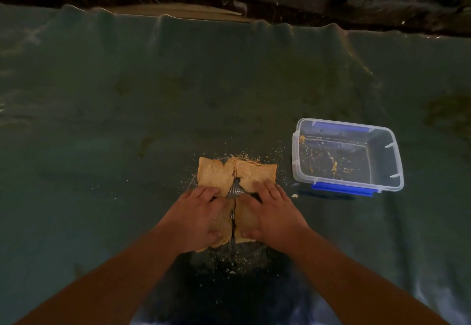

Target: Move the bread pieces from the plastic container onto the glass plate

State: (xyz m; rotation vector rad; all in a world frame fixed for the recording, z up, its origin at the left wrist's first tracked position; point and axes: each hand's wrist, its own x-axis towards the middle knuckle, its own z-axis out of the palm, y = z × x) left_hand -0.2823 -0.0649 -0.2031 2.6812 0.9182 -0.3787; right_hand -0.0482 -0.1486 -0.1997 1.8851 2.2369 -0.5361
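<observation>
Four bread pieces sit on the glass plate [234,191] now, laid out two by two, and the plastic container [348,155] off to the right holds nothing but crumbs and orange scraps. By the look of it, the moving is done and this is tidying.

Left hand [201,219] lies flat over the near-left bread piece [224,228], fingers spread and pressing down on it, not pinching. Right hand [267,212] does the same on the near-right bread piece [245,219], palm down, fingertips reaching forward onto the edge of the far-right bread piece [257,173]. The far-left bread piece [215,174] is touched only at its near edge by the left fingers, if at all; hard to tell.

Here's what matters: the two near pieces lie side by side with a narrow dark seam running away from the person, straight between the hands. Each hand is directly on top of its own piece, so any nudge is inward, toward that seam. The plate's ribbed centre shows through the gap where the four corners meet.

Crumbs [254,152] are scattered on the green cloth [127,108] around the plate. The container, with its blue latch [342,189] toward the person, is well apart from both hands, nearer the right one.
</observation>
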